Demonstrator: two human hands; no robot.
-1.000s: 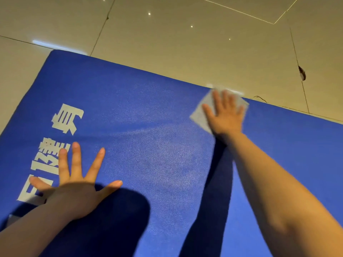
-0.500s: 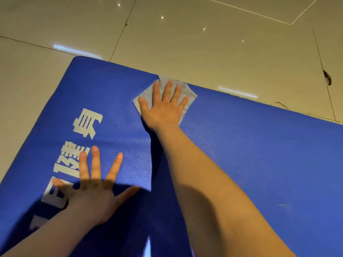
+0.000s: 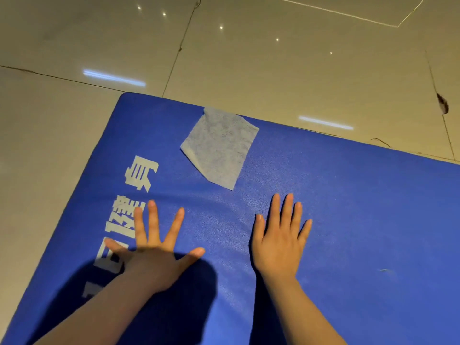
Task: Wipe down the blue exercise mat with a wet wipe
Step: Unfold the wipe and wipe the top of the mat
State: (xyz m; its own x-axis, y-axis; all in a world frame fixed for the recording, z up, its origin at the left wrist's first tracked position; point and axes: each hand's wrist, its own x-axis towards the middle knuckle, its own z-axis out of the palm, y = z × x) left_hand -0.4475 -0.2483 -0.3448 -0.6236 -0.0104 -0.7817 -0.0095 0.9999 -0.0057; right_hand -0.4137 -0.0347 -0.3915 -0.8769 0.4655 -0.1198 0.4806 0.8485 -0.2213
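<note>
Mat: blue, flat on the tiled floor.
Left hand: fingers spread, pressing the mat, holding nothing.
Wipe: lies loose by the far edge, untouched.
Right hand: flat, empty, nearer than the wipe.
Tip: probably retake the wipe flat-palmed, then sweep overlapping strokes.

Warm dim light, floor glare, hard shadows
</note>
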